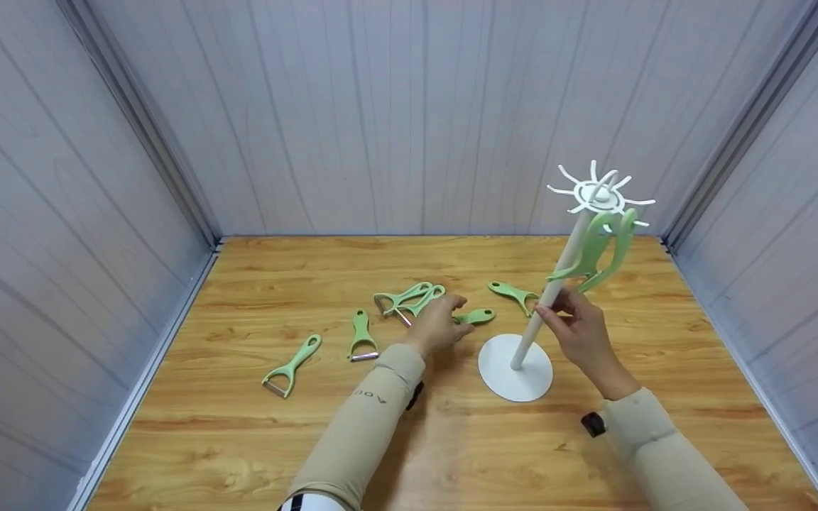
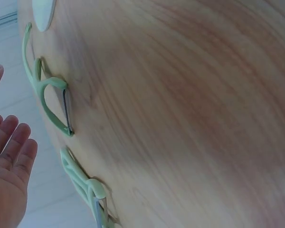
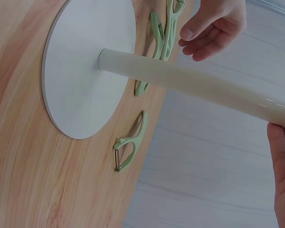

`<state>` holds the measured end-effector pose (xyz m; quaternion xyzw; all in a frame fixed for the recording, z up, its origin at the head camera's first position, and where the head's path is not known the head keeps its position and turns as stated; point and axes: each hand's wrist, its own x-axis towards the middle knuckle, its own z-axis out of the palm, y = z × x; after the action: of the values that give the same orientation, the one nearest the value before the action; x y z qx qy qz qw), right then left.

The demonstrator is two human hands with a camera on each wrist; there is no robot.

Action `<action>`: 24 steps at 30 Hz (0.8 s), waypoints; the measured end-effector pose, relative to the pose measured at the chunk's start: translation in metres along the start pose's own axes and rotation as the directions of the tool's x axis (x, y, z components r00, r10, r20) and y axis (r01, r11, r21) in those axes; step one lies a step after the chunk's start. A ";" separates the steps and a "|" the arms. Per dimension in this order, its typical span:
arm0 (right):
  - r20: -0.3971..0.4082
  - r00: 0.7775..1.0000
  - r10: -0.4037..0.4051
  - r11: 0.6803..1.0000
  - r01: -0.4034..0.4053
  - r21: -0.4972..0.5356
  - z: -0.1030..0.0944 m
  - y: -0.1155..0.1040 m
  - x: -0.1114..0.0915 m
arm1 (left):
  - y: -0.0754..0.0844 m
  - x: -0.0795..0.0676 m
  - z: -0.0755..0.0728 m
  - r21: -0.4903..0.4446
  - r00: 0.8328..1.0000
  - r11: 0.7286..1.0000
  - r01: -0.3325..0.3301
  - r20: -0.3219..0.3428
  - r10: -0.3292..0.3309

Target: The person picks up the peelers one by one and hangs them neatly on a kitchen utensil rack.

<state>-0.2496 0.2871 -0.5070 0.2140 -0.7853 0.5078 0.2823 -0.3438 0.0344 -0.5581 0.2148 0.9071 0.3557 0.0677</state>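
A white stand (image 1: 535, 325) has a round base, a slanting-looking pole and a ring of curved hooks on top. Two green peelers (image 1: 596, 250) hang from hooks on its right side. My right hand (image 1: 583, 337) grips the pole below them, thumb and fingers against it. Over the table left of the base, my left hand (image 1: 437, 325) reaches with fingers spread beside a green peeler (image 1: 478, 316), partly hidden by it in the head view. In the left wrist view, that palm and its fingers (image 2: 20, 147) hold nothing.
Two overlapping peelers (image 1: 409, 298) lie just behind the left hand. Farther left are a peeler (image 1: 361, 333) and another peeler (image 1: 295, 365). One more peeler (image 1: 512, 290) lies behind the stand. Pale panel walls (image 1: 395, 128) enclose the wooden table (image 1: 238, 440).
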 end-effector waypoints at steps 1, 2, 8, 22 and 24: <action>0.001 1.000 0.000 1.000 0.000 -0.002 0.000 0.000 0.000 | -0.001 0.001 0.001 0.011 1.000 1.000 0.001 0.001 -0.001; 0.003 1.000 0.000 1.000 0.000 -0.005 0.000 0.000 0.000 | -0.001 0.002 0.002 0.023 1.000 1.000 0.006 0.003 -0.006; 0.010 1.000 -0.006 1.000 0.006 -0.002 -0.001 -0.001 0.001 | -0.001 0.006 0.009 0.083 0.999 0.996 0.031 0.011 -0.032; -0.001 0.999 0.033 0.998 -0.033 0.046 0.000 0.003 -0.001 | -0.031 0.030 0.038 0.215 0.999 0.976 0.037 -0.027 -0.032; 0.001 1.000 0.026 0.999 -0.026 0.041 -0.001 0.002 0.000 | -0.040 0.037 0.045 0.220 0.999 0.975 0.040 -0.032 -0.034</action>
<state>-0.2506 0.2886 -0.5085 0.2094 -0.7775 0.5274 0.2710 -0.3784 0.0522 -0.6169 0.1992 0.9456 0.2546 0.0373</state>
